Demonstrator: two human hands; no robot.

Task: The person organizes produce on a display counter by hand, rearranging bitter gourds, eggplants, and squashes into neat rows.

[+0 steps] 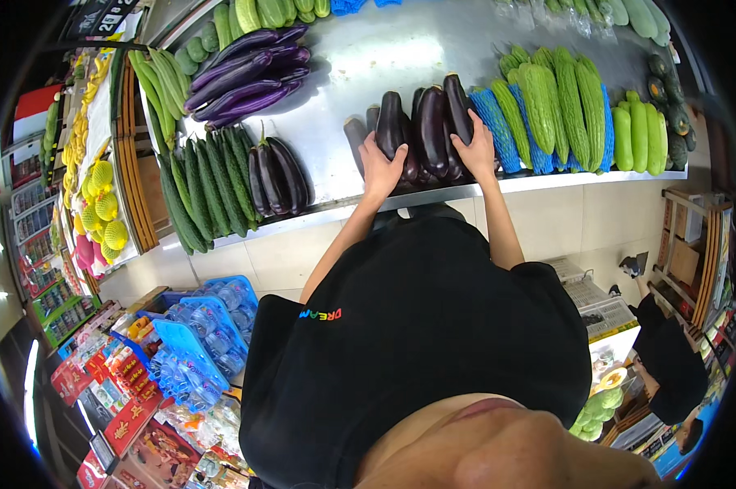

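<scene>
A pile of dark purple eggplants point(432, 131) lies at the front edge of the metal display table point(368, 79). My left hand point(380, 168) grips a thick eggplant point(391, 122) on the pile's left side, its thumb in front and fingers along the outer side. On the right, my right hand point(479, 150) holds another eggplant point(458, 107) between thumb and fingers. A greyish, dull eggplant point(354, 143) leans just left of my left hand. Blue foam netting point(495, 128) under the bitter melons point(536, 110) is close beside my right hand.
Cucumbers point(212, 183), three slim eggplants point(279, 174) and long purple eggplants point(245, 76) lie to the left. Pale green gourds point(639, 134) are at the right end. Blue crates point(245, 299) of bottles stand behind me on the left. Another person point(670, 360) is behind on the right.
</scene>
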